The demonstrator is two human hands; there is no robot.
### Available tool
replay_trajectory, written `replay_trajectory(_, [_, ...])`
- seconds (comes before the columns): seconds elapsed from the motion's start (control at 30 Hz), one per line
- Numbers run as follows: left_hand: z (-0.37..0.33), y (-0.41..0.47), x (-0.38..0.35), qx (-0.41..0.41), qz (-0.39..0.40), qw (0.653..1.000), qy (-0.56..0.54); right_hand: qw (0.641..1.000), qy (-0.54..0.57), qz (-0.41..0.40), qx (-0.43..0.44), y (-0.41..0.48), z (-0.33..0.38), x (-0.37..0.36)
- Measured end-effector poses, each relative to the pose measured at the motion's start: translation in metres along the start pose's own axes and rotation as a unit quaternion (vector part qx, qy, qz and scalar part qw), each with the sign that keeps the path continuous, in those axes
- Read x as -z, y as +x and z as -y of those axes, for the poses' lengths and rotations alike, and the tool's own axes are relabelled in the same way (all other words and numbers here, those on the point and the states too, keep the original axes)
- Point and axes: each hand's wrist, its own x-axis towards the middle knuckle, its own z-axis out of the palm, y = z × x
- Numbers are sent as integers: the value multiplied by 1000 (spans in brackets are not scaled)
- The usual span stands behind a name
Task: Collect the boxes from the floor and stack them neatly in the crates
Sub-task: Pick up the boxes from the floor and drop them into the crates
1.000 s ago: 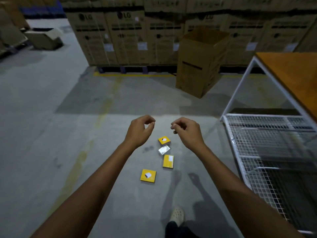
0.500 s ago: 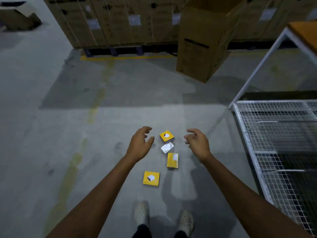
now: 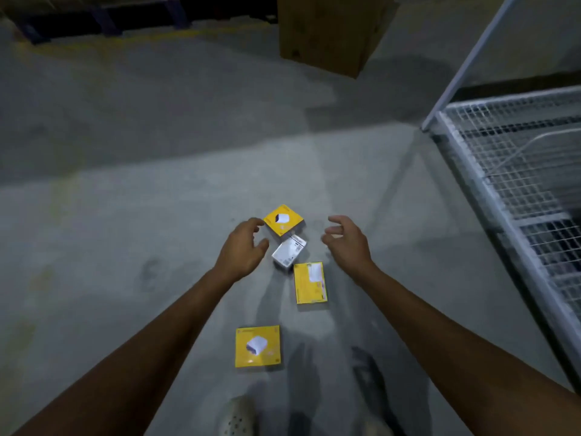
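Several small boxes lie on the grey concrete floor. The farthest yellow box sits turned like a diamond. A white box lies just below it. A yellow box shows its label side, and another yellow box lies nearest my feet. My left hand hovers open just left of the far yellow box and the white box, holding nothing. My right hand hovers open to their right, fingers curled, empty. A white wire-mesh crate rack stands at the right.
A tall brown cardboard box stands on the floor ahead. Dark pallets run along the top left. A white table leg slants up above the rack. My shoes show at the bottom edge.
The view has tilted down and closer to the floor. Both hands have opened from a pinched pose and dropped toward the boxes, flanking the far two.
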Motion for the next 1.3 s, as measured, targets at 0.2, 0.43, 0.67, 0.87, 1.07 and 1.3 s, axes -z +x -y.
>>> replay_trajectory(0.2, [101, 74, -118, -42, 18, 998, 44, 1000, -19, 16, 11, 82, -116, -78])
replay_trajectory(0.43, [172, 140, -201, -77, 3, 971, 228, 993, -98, 27, 53, 155, -200, -137])
replay_trajectory(0.67, [195, 195, -226, -86, -22, 919, 384, 965, -236, 70, 88, 184, -235, -168])
replay_trajectory(0.87, [198, 207, -225, -69, -4, 938, 341, 954, -274, 81, 88, 181, -234, -177])
replay_trajectory(1.07, [212, 217, -244, -123, 8, 918, 377, 913, -379, 99, 114, 185, -232, -195])
replay_trajectory(1.3, [219, 218, -246, -176, -25, 917, 356, 908, -394, 52, 131, 178, -246, -216])
